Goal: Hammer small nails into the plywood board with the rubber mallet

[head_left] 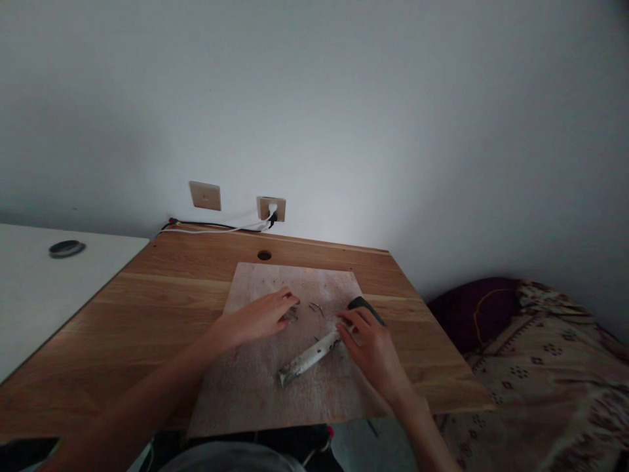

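Observation:
A pale plywood board lies on the wooden desk, with both hands over it. My left hand hovers palm down, thumb and fingers apart, at a small cluster of nails. A few more loose nails lie on the board to its right. My right hand curls its fingers over a hammer near the head end. The hammer's worn white handle slants toward me and to the left. Its dark head shows beyond my knuckles, and the neck is partly hidden by my fingers.
The wooden desk stands against a wall with a plugged socket and cables. A cable hole is behind the board. At left is a white table with a round dark object; at right, patterned bedding.

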Action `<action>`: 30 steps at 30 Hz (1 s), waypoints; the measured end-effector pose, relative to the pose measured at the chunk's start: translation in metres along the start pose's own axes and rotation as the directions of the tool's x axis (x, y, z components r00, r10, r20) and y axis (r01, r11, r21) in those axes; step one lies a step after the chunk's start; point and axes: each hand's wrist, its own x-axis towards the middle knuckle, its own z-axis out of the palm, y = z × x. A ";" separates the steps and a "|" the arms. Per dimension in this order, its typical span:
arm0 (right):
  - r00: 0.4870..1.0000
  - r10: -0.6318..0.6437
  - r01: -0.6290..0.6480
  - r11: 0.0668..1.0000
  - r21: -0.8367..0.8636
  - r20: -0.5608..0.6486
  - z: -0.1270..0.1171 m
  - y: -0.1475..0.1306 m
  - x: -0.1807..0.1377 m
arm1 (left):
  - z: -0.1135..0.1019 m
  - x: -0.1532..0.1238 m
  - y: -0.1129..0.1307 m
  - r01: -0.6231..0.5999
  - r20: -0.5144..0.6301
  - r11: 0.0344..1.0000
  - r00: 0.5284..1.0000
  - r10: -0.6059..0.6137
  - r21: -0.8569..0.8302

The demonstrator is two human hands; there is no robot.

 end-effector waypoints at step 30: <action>0.630 0.025 0.051 0.996 -0.074 0.776 0.023 -0.016 0.091 | -0.018 0.023 0.009 -0.199 0.208 0.978 0.956 0.206 -0.055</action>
